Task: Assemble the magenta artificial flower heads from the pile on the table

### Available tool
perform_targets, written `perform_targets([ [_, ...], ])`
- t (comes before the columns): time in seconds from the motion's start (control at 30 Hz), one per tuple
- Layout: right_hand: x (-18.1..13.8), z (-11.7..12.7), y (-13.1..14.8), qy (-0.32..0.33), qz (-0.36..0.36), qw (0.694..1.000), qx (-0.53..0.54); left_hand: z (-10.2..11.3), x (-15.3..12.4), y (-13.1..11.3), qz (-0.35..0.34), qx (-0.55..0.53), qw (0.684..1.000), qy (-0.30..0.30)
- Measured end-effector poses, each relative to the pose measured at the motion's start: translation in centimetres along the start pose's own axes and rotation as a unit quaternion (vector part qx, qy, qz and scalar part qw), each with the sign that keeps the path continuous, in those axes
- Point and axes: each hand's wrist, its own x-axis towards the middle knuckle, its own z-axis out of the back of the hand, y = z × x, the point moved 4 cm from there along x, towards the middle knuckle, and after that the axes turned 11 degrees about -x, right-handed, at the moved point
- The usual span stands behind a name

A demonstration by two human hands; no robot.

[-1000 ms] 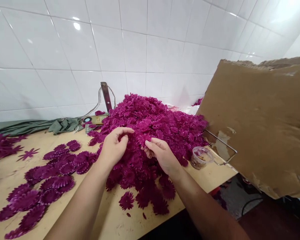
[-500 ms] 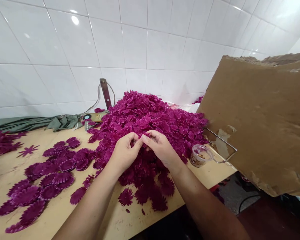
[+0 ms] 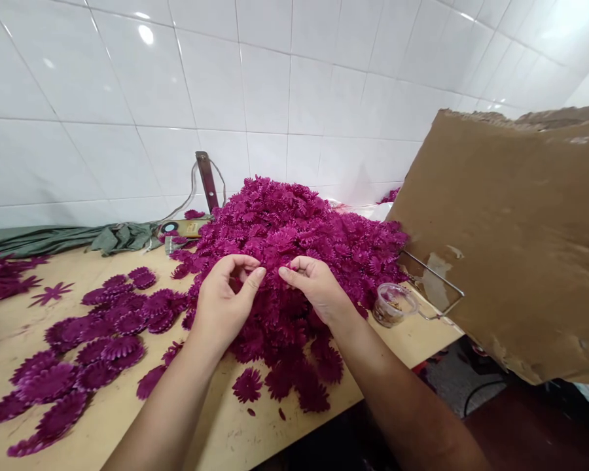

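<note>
In the head view, my left hand [image 3: 226,299] and my right hand [image 3: 318,286] face each other in front of a big heap of magenta artificial flowers [image 3: 294,226]. A small gap separates their fingertips. Thumb and fingers of my right hand pinch a bit of magenta flower, which blends into the heap behind. My left thumb and forefinger are also pressed together; what they hold, if anything, cannot be made out against the same colour. Below the hands, a single magenta flower [image 3: 247,385] lies flat on the table [image 3: 235,428].
Stacked magenta flowers [image 3: 98,353] spread across the table's left side. A clear plastic cup [image 3: 395,305] with small brown bits stands at right, beside a bent metal wire [image 3: 442,288] and a large cardboard sheet [image 3: 510,242]. Green cloth [image 3: 53,241] lies along the tiled wall.
My hands have come apart; the left has moved left and opened a gap at the fingertips. The right has stayed nearly in place.
</note>
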Motion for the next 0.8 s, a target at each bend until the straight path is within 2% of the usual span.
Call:
perform_targets([
  [0.07, 0.0, -0.1, -0.1, -0.004, 0.011, 1.0, -0.006, -0.4, -0.1, -0.6, -0.036, 0.034, 0.999, 0.023],
  [0.17, 0.1, -0.4, -0.3, 0.016, -0.004, 1.0, 0.023, -1.3, -0.2, -0.8, -0.029, 0.03, 0.997, 0.068],
  [0.27, 0.1, -0.7, -0.4, 0.042, -0.033, 0.997, 0.058, -2.0, -0.1, -0.6, 0.001, -0.016, 0.998, 0.06],
  [0.33, -0.2, -0.9, -0.3, 0.044, -0.025, 0.997, 0.061, -2.1, 0.5, -0.2, 0.008, -0.046, 0.998, 0.04],
  [0.37, -0.5, -0.9, -0.1, 0.042, -0.013, 0.997, 0.056, -1.9, 0.9, 0.1, 0.014, -0.059, 0.998, 0.016],
  [0.43, -1.3, -0.7, 0.3, 0.034, 0.026, 0.999, 0.031, -0.8, 2.3, 1.3, 0.035, -0.077, 0.994, -0.068],
  [0.5, -2.0, -0.2, 0.9, 0.024, 0.072, 0.997, -0.015, 1.3, 3.5, 2.7, 0.086, -0.086, 0.968, -0.222],
  [0.57, -1.9, 0.6, 1.4, 0.004, 0.11, 0.989, -0.094, 2.3, 5.1, 3.3, 0.082, -0.077, 0.962, -0.248],
  [0.6, -1.3, 1.1, 1.7, -0.012, 0.12, 0.983, -0.141, 2.4, 5.8, 3.2, 0.065, -0.061, 0.968, -0.235],
  [0.7, 1.7, 3.0, 2.4, -0.098, 0.124, 0.955, -0.253, 1.6, 7.6, 2.5, -0.002, 0.063, 0.987, -0.145],
  [0.8, 4.2, 4.6, 3.4, -0.186, 0.163, 0.898, -0.365, 2.2, 8.0, 2.5, -0.013, 0.192, 0.977, -0.088],
])
